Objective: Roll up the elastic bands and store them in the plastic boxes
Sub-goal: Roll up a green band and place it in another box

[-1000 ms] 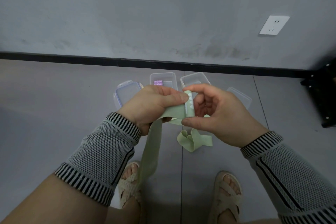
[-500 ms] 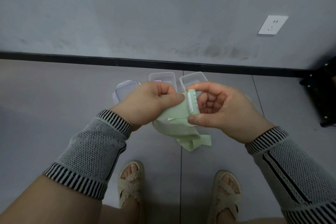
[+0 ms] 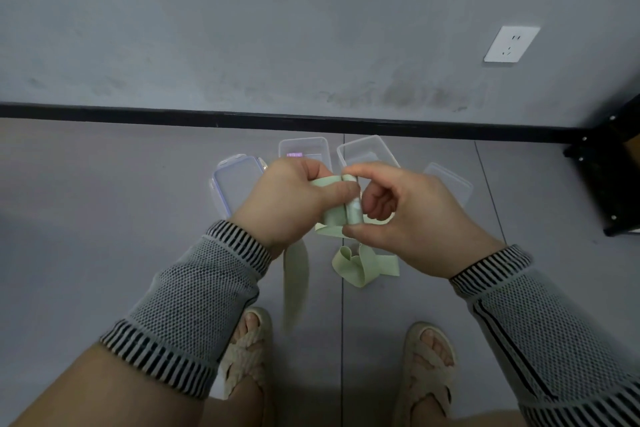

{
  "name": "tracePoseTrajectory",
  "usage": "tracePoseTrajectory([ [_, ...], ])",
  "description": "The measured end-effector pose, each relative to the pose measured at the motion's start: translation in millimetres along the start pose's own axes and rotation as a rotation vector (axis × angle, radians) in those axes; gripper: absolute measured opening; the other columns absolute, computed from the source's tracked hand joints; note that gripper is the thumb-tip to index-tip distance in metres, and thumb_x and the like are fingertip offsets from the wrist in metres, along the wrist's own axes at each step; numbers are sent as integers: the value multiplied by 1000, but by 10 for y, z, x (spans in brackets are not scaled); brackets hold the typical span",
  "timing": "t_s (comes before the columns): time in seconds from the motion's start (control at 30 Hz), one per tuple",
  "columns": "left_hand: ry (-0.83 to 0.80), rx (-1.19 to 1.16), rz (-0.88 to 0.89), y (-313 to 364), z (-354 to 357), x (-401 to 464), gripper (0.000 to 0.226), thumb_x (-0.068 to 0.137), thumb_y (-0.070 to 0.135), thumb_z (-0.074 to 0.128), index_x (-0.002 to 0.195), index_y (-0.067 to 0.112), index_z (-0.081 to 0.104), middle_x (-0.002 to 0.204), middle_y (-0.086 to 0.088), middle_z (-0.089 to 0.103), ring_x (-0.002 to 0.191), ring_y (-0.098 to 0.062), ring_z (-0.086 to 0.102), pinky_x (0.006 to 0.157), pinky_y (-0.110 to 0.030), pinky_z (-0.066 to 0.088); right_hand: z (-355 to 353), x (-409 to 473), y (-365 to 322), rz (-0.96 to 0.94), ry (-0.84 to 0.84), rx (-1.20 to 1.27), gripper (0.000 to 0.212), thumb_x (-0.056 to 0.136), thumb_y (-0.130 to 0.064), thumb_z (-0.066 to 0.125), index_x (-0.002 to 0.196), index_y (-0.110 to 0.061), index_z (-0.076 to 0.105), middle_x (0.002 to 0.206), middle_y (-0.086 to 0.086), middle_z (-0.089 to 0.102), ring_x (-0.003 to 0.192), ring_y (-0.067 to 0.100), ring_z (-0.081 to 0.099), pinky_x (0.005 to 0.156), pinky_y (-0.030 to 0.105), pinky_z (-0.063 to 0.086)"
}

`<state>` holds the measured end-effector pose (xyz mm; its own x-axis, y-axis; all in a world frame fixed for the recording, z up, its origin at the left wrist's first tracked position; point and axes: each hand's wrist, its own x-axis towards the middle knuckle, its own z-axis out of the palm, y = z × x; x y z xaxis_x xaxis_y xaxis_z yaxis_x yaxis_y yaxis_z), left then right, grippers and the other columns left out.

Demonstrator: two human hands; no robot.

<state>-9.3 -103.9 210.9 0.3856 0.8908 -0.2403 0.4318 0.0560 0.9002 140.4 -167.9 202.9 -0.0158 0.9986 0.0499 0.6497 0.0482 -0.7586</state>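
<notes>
I see both hands raised above the boxes [image 3: 367,152], left hand [image 3: 287,199] gripping the green band [image 3: 334,215], right hand [image 3: 408,215] pinching its rolled end, tail dangling floorward.

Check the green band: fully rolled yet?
Partly rolled. The right hand pinches a small roll; the green band hangs loose below the left hand.

A grey tiled floor [image 3: 104,218] carries two clear plastic boxes [image 3: 367,152] side by side near the black baseboard [image 3: 138,112]. A lid [image 3: 235,180] lies left of them, and what may be another lid [image 3: 450,184] lies to the right. A person's sandalled feet [image 3: 427,371] stand on the tiles.
</notes>
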Motion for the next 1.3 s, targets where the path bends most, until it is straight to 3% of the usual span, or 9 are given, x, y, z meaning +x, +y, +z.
tracePoseTrajectory([
  [0.17, -116, -237, -64, 29, -62, -13, 20, 82, 14, 68, 79, -6, 65, 56, -5, 57, 44, -8, 49, 44, -18, 40, -42, -26, -21, 86, -87, 444, 70, 66, -7, 82, 120, -40, 53, 82, -3, 68, 76, 13, 65, 75, 29, 56],
  [0.3, -102, -137, -21, 27, -87, -14, 18, 81, 20, 70, 75, 4, 64, 55, 2, 58, 46, -5, 51, 46, -17, 41, -58, -28, -62, 105, -100, 534, 60, 67, -4, 77, 118, -29, 58, 81, 8, 71, 79, 30, 69, 78, 39, 58],
  [0.4, 3, 72, 46, -1, -68, -13, 19, 76, 29, 74, 75, 12, 65, 63, 3, 62, 52, -4, 54, 50, -18, 45, -37, -26, -45, 111, -78, 444, 57, 69, -3, 79, 115, -29, 60, 79, 8, 70, 76, 28, 68, 75, 36, 58],
  [0.57, 125, 258, 106, -68, -13, 14, 17, 72, 33, 76, 71, 22, 63, 64, 7, 64, 56, -2, 56, 55, -20, 48, 41, -11, -38, 98, -40, 94, 53, 72, -17, 79, 108, -49, 57, 72, -4, 63, 64, 4, 60, 69, 22, 53],
  [0.73, 170, 288, 126, -95, 17, 16, 20, 71, 37, 76, 73, 20, 65, 62, 7, 65, 57, -2, 57, 58, -20, 47, 96, 1, -84, 42, -20, -65, 50, 73, -14, 74, 118, -34, 62, 69, -5, 60, 71, 8, 57, 68, 24, 48],
  [0.87, 160, 276, 104, -82, 16, 21, 21, 72, 34, 76, 77, 17, 66, 68, 5, 67, 63, -5, 61, 61, -19, 49, 103, 10, -56, 22, -23, -111, 55, 74, -18, 74, 122, -37, 59, 69, -8, 57, 72, 7, 56, 68, 18, 47],
  [1.0, 68, -84, -14, -27, -36, 3, 15, 75, 19, 77, 81, 10, 67, 77, -10, 71, 64, -16, 63, 69, -38, 56, 56, -4, -15, 78, -6, 222, 58, 76, -16, 76, 117, -50, 53, 76, -5, 65, 71, 7, 62, 75, 22, 52],
  [1.1, 16, -246, -41, -22, -66, -4, 9, 76, 12, 76, 80, 13, 67, 78, -13, 72, 70, -25, 65, 77, -48, 55, -19, -23, -33, 142, -48, 519, 49, 84, -8, 67, 122, -36, 55, 86, -5, 73, 79, 10, 69, 78, 25, 55],
  [1.3, -39, -251, 36, -3, -45, -20, 9, 77, 10, 74, 79, 13, 66, 74, -11, 71, 68, -23, 65, 71, -40, 55, -36, -19, -76, 148, -65, 683, 45, 86, 5, 60, 113, -31, 62, 85, 15, 72, 73, 18, 70, 74, 30, 58],
])
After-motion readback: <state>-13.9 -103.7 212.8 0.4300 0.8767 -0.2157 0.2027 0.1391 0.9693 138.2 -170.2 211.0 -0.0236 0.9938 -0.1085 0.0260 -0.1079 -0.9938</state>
